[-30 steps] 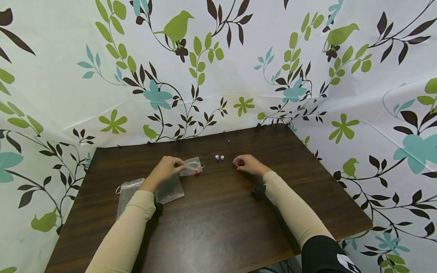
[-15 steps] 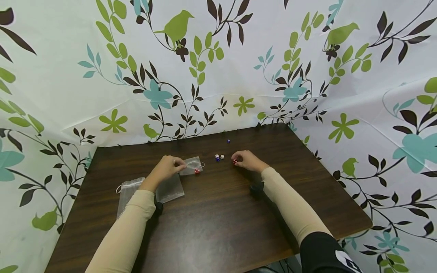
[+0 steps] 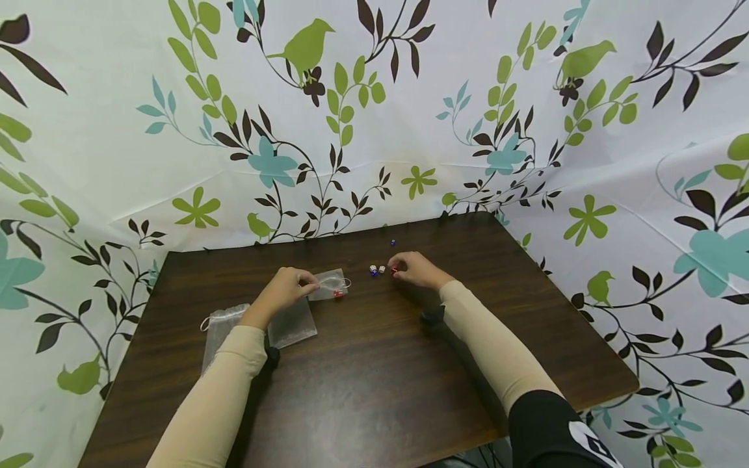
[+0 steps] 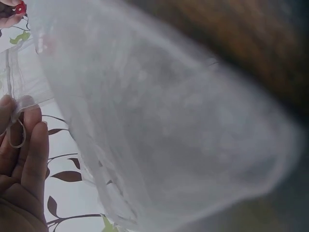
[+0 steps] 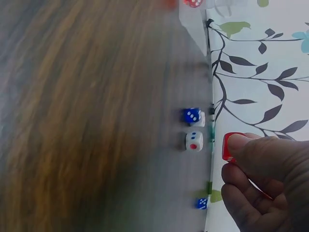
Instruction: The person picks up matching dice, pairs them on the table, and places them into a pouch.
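My left hand (image 3: 283, 292) pinches the edge of a small sheer drawstring bag (image 3: 328, 284) between thumb and fingers. A red die (image 3: 337, 294) shows at the bag's lower right; whether it lies inside is hard to tell. My right hand (image 3: 417, 270) holds another red die (image 5: 229, 147) between thumb and forefinger, above the table. Just left of that hand sit a blue die (image 5: 191, 115), a white die (image 5: 194, 141) and another white die partly hidden behind the blue one. Farther back lies a second blue die (image 3: 393, 242).
Under my left wrist lies a sheer bag (image 3: 292, 324), and a drawstring bag (image 3: 221, 328) is to its left, partly covered by my forearm. The dark wooden table (image 3: 351, 390) meets a patterned cloth (image 3: 328, 214) at the back and right.
My right hand has moved left and away from me with the red die, coming closer to the white and blue dice. The left hand stays at the bag.
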`<state>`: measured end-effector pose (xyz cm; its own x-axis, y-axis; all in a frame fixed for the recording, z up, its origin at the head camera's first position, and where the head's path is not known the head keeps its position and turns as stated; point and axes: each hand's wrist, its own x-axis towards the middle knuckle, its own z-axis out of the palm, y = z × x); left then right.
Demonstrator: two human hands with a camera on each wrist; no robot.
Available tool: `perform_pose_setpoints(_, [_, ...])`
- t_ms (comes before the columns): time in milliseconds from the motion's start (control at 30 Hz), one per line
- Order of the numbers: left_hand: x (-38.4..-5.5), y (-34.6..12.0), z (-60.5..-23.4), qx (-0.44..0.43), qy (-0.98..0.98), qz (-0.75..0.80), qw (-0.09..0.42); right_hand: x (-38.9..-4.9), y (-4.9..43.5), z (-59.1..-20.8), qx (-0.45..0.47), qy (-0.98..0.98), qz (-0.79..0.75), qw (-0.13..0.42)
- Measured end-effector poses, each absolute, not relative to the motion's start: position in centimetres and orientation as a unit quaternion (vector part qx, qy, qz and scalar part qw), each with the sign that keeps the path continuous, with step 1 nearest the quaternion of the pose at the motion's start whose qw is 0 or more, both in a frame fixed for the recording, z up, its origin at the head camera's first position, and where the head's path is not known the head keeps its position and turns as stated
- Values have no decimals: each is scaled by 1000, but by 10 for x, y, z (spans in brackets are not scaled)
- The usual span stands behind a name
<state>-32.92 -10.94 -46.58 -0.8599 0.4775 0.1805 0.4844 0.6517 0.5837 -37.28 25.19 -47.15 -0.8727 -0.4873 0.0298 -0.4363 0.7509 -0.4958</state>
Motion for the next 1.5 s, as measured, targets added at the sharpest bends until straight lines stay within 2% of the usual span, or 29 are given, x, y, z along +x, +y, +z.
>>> perform_pose_setpoints(367, [-332, -110, -466, -274, -904, -327, 18, -377, 218, -463, -296, 927, -218, 72])
perform_pose_setpoints(1500, [-330, -113, -467, -276, -903, -329, 24, -371, 139, -420, -384, 900, -203, 37])
